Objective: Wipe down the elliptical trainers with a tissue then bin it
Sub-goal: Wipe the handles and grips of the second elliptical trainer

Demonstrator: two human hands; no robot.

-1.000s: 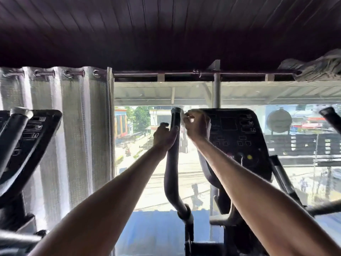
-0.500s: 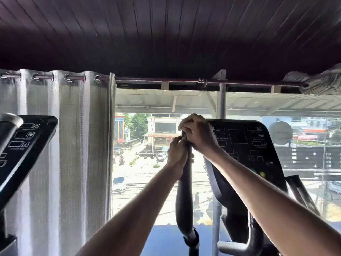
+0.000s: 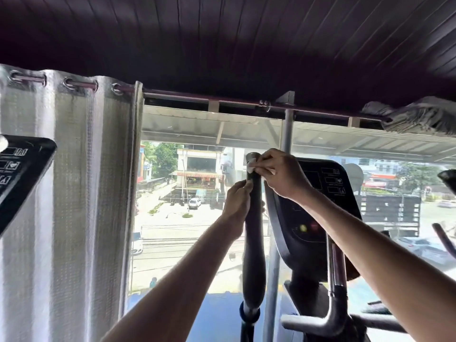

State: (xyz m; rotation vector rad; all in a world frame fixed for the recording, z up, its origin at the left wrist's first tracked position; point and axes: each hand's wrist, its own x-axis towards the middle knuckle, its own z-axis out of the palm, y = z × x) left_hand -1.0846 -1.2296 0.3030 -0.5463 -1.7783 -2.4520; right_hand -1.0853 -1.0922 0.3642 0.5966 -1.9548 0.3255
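The tissue (image 3: 251, 166) is white against the dull black handlebar (image 3: 254, 243), which carries a blue collar (image 3: 243, 314) near its lower end. The console (image 3: 320, 193) behind is black, marked with white outlined boxes and small white icons, and shows a yellow-green light (image 3: 303, 227) beside a red light (image 3: 314, 227). A second console (image 3: 22, 169) at the left edge is black with similar white icons. The curtain (image 3: 69, 193) is silvery white with a fine dotted grid, its eyelets (image 3: 69, 84) steel-coloured on a maroon rod (image 3: 197, 98). The ceiling (image 3: 222, 33) is dark purplish brown, lined in narrow planks.
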